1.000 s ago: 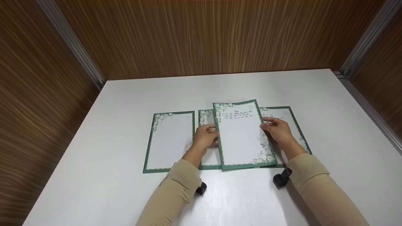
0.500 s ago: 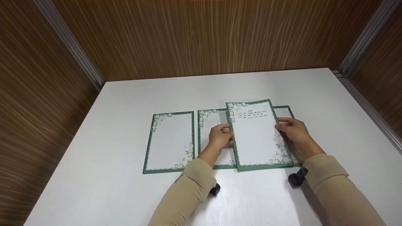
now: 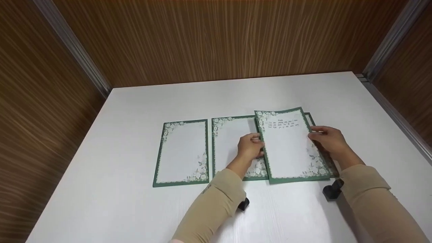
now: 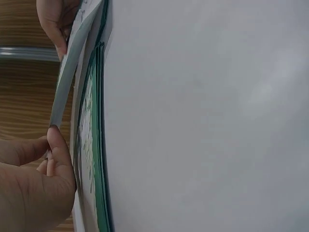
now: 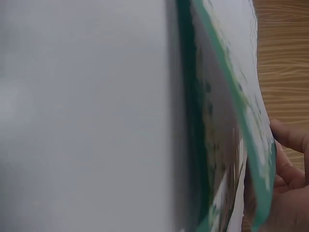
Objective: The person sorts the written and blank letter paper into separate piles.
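Both hands hold one sheet of paper (image 3: pixel 287 152) with a green floral border and a few printed lines near its top. My left hand (image 3: pixel 249 147) pinches its left edge, and my right hand (image 3: pixel 329 140) pinches the right edge between thumb and fingers. In the left wrist view the held sheet (image 4: pixel 67 79) bows upward, raised over the bordered paper below. The right wrist view shows its lower corner (image 5: pixel 260 193) lifted above another bordered sheet (image 5: pixel 200 145). In the head view, that right-hand sheet is mostly hidden underneath, only its right edge showing.
Left of the held sheet lies a bordered paper stack (image 3: pixel 233 148), partly covered by it. Farther left another bordered sheet (image 3: pixel 181 153) lies flat. All are on a white table (image 3: pixel 118 141) with wood-grain panels (image 3: pixel 216 40) on the sides and back. Black wrist devices (image 3: pixel 332 191) hang under the sleeves.
Both hands have carried the printed sheet to the right, from over the middle stack to over the right-hand sheet. More of the middle stack now shows. The left sheet has stayed in place.
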### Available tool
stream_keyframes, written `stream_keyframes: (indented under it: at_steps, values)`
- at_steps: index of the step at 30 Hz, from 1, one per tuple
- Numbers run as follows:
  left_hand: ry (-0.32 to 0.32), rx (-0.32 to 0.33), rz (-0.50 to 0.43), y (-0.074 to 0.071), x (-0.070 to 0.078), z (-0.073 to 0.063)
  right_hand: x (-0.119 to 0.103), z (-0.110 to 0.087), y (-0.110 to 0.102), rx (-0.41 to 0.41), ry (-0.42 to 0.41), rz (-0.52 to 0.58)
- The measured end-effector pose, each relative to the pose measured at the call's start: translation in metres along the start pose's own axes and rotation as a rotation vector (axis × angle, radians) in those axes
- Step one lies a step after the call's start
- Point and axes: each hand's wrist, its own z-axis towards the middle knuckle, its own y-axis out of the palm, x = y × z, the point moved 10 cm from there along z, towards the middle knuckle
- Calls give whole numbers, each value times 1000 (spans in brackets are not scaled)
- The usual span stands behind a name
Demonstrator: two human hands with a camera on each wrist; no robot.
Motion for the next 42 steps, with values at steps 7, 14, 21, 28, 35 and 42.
stream_keyframes:
  at_steps: [7,14,21,28,35,42]
  values:
    - [-8,-5,10,13,0,0,6,0,-11,2,1,-27]
    - [20,-1,87,20,3,0,9,1,-18,25,7,-23]
    - [70,-22,174,23,9,-2,9,1,-23,57,-6,-65]
    - [110,-45,251,25,12,-4,11,1,-28,96,12,-94]
    - [120,-31,266,23,14,-4,8,-1,-28,121,11,-142]
    - [119,-32,272,24,13,-4,11,-4,-29,123,24,-128]
